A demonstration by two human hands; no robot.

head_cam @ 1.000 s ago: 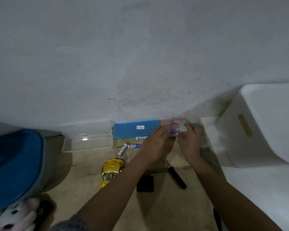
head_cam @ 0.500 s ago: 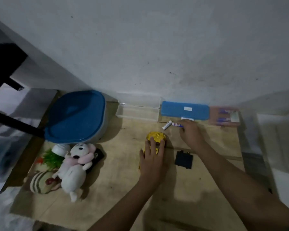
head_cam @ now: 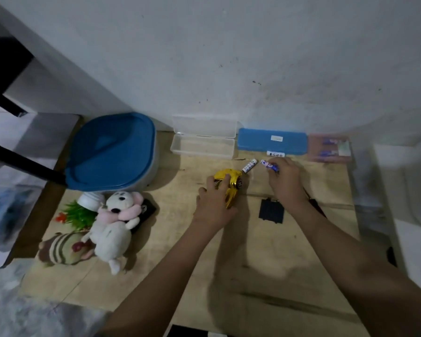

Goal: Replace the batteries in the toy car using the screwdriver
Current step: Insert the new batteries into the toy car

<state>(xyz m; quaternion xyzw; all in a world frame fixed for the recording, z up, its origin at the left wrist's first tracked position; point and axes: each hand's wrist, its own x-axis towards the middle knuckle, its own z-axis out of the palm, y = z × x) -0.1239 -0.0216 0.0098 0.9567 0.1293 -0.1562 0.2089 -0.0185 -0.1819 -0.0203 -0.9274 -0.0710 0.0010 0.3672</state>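
Gold toy car (head_cam: 231, 182) sits under our left hand (head_cam: 214, 203), fingers curled over it; our right hand (head_cam: 286, 181) pinches one battery (head_cam: 267, 164). We'd hold the car steady, match the plus end, then take the second battery (head_cam: 249, 165) lying between both hands.

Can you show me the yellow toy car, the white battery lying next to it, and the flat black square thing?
yellow toy car (head_cam: 232, 173): head view, gold body near the wheel.
white battery (head_cam: 249, 166): head view, middle of its label.
flat black square (head_cam: 271, 211): head view, its centre.
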